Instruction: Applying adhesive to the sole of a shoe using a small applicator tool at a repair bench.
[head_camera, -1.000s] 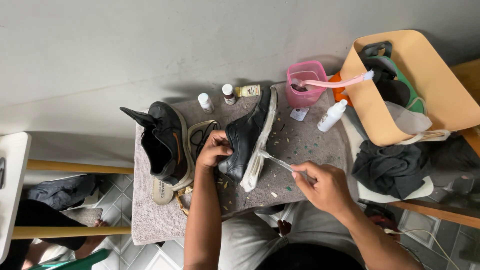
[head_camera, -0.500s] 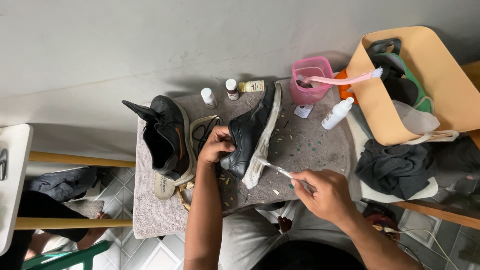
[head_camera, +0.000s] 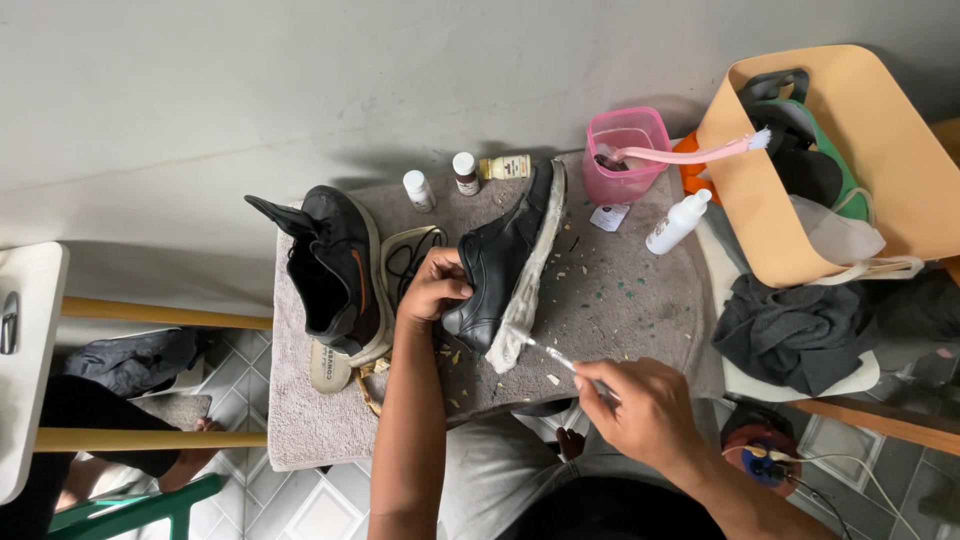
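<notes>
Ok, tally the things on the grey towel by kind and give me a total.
Black shoes: 2, one lying beside the left hand, one held by it.
Small bottles: 4, three along the far edge, one white at the right.
Pink cups: 1.
Thin tools: 1 in the right hand.
Total: 8.

I count two black shoes in front of me (one gripped, its mate at nine o'clock), four small bottles from twelve to two o'clock, one pink cup, one pink brush, one tan basket.
</notes>
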